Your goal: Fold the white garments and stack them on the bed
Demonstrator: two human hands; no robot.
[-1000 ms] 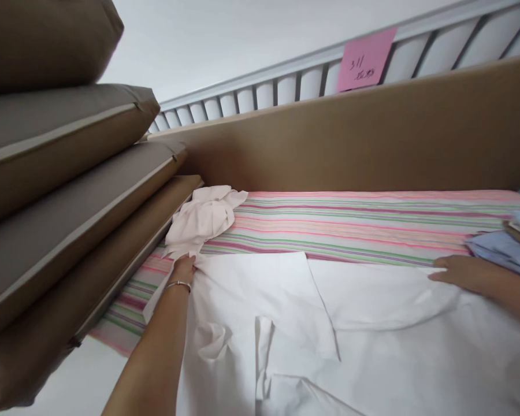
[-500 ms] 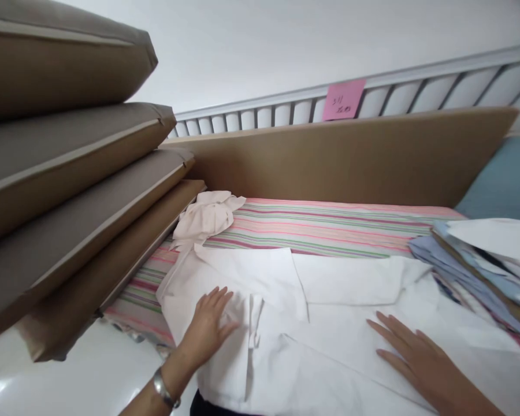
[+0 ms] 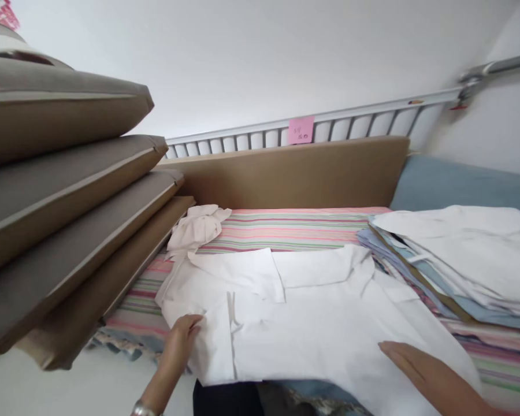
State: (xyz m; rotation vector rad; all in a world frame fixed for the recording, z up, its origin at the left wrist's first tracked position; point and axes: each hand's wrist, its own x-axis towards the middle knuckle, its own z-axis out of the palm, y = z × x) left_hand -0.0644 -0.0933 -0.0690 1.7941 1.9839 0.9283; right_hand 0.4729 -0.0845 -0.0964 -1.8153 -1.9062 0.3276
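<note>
A white shirt point(image 3: 312, 335), partly folded, lies spread over the near side of the bed, with a folded flap along its far edge. My left hand point(image 3: 182, 338), a silver bracelet at the wrist, is at the shirt's left edge. Its thumb and fingers are closed on the cloth there, though the fingertips are partly hidden. On the shirt's right part rests my right hand point(image 3: 409, 367), turned on its side with the fingers stretched out and nothing in them.
Several brown-grey cushions point(image 3: 78, 173) are stacked at the left. A crumpled pale cloth point(image 3: 198, 228) lies beside them on the striped sheet point(image 3: 294, 222). A pile of folded clothes point(image 3: 463, 254) is at the right. Behind stand a brown board point(image 3: 294, 176) and a railing with a pink note point(image 3: 300, 130).
My left hand has moved to the shirt's left edge and closed from flat. My right hand has turned onto its side. The view has shifted right, showing more of the clothes pile.
</note>
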